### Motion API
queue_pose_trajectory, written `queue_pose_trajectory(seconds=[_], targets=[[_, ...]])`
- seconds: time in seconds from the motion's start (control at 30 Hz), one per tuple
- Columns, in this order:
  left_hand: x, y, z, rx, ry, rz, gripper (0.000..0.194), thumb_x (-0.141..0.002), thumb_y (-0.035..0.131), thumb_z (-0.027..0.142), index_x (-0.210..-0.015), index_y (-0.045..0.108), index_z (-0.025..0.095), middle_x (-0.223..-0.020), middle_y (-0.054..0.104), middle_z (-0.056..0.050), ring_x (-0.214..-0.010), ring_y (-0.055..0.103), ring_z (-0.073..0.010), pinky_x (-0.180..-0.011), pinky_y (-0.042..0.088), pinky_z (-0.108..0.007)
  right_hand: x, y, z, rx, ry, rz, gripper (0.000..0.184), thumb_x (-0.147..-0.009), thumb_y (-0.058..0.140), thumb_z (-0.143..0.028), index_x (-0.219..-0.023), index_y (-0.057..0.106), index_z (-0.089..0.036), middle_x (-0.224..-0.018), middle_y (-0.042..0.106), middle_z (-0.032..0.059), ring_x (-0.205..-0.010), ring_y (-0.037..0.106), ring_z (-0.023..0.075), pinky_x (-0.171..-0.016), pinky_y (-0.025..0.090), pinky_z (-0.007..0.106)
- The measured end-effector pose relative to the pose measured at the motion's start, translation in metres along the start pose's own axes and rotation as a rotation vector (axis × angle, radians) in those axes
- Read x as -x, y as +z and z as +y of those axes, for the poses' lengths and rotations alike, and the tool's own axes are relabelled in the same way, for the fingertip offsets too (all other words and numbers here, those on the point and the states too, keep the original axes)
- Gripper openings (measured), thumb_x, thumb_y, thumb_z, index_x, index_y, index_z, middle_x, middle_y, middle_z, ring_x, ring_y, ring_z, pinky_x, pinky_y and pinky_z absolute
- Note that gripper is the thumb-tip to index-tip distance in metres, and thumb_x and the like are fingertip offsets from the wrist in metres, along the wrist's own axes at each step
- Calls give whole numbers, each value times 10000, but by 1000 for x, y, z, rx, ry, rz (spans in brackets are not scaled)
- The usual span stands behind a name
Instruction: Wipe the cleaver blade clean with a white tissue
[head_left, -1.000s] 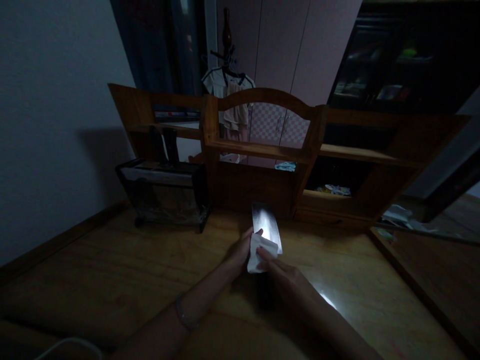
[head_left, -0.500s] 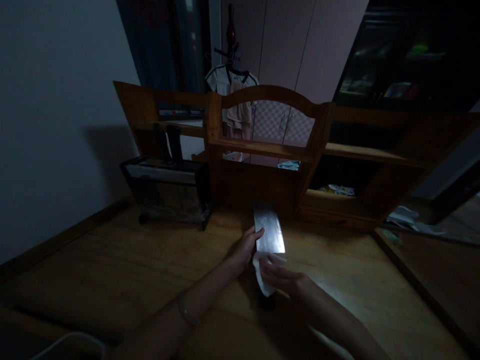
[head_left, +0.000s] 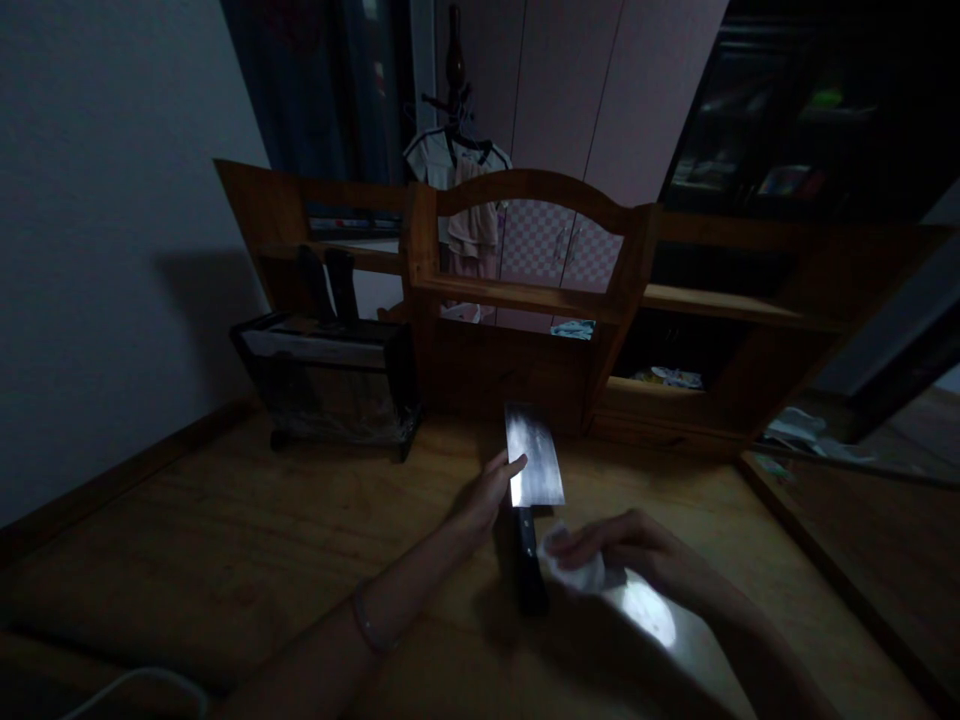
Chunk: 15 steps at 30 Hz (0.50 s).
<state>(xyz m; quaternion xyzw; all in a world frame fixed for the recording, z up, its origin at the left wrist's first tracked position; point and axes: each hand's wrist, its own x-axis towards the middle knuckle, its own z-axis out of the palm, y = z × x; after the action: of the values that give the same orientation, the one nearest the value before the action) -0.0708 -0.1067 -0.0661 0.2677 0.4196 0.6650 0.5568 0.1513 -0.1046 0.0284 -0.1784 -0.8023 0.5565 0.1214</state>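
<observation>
A cleaver (head_left: 536,460) with a broad shiny blade and a black riveted handle is held over the wooden surface, its handle pointing toward me. My left hand (head_left: 491,492) grips the blade's left edge near the handle, thumb on the upper face and the other fingers hidden beneath. To the right of the handle, my right hand (head_left: 619,545) pinches a crumpled white tissue (head_left: 574,565). The tissue is beside the handle; whether it touches it I cannot tell.
At the left stands a knife block (head_left: 330,385) with two black handles sticking up. A wooden shelf unit (head_left: 517,370) runs along the back of the wooden surface (head_left: 300,530). A white cable (head_left: 142,675) lies at the lower left, and clothes (head_left: 469,210) hang behind the shelf.
My right hand has moved right with the tissue, off the cleaver's handle, which now shows. My left hand keeps its grip on the blade. The view has shifted slightly.
</observation>
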Motion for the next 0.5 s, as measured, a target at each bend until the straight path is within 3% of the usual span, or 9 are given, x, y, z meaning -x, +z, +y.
queue_pose_trajectory(seconds=[0.07,0.13,0.3,0.5], targets=[[1,0,-1,-10,-3,0,386,-765,699,363,-1101,662,177,-1009,709,-97,-915,648,-239,-793,481,-312,-6,4,8,115,-105,253,322,-916,466,-198,-1128,701,-257,-1234,663,60,-1194,580,250,-1045,424,465],[1,-1,-1,-23,-13,-1,372,-764,697,369,-1081,666,178,-977,713,-87,-889,652,-234,-782,480,-307,-12,14,13,249,-174,312,390,-908,458,-157,-1236,631,-279,-1320,603,53,-1252,530,248,-1081,381,484],[-1,-5,-3,-34,-33,20,379,-742,712,365,-1072,671,183,-944,719,-67,-848,653,-216,-757,472,-282,-19,36,14,400,-194,100,595,-816,469,-22,-1349,522,-281,-1395,529,55,-1270,512,242,-1077,395,444],[-1,-5,-6,11,-41,30,423,-753,706,366,-1128,647,181,-968,715,-82,-834,663,-224,-765,493,-313,-14,29,4,329,-156,34,462,-838,478,-56,-1203,653,-279,-1256,646,39,-1181,593,239,-1002,471,428]])
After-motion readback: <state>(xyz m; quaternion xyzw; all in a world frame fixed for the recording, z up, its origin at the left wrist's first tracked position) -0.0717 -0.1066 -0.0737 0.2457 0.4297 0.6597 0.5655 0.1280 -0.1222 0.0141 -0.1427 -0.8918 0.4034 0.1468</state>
